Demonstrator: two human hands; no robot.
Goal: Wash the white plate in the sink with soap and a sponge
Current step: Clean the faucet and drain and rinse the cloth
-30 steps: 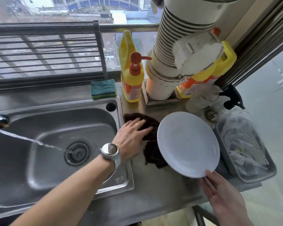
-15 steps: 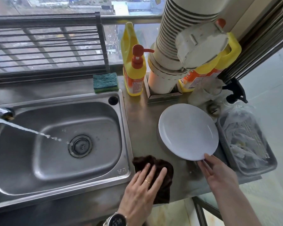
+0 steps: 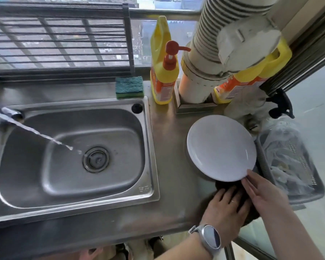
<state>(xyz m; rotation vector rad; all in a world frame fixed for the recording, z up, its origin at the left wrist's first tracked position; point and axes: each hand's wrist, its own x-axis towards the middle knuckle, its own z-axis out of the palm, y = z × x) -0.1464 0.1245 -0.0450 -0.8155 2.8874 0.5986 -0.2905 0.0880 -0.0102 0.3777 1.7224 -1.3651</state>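
The white plate (image 3: 221, 147) is on the steel counter right of the sink (image 3: 146, 184), its near edge tipped up. My right hand (image 3: 261, 190) grips that near rim with its fingertips. My left hand (image 3: 225, 205), with a watch on the wrist, presses flat on a dark brown cloth (image 3: 251, 216) just under the plate's near edge. A green and yellow sponge (image 3: 129, 87) lies behind the sink's far right corner. Beside it stands a yellow soap bottle (image 3: 165, 79) with a red pump. Water runs from the tap (image 3: 8, 113) into the basin.
A wide ribbed white pipe (image 3: 204, 72) rises behind the plate, with more yellow bottles (image 3: 251, 77) next to it. A grey basket (image 3: 293, 166) of plastic bags sits right of the plate at the counter's edge. A metal rack (image 3: 60, 44) lines the window.
My left hand dragged the dark cloth from beside the sink along the counter's front to under the plate's near edge. My right hand stayed on the plate's rim.
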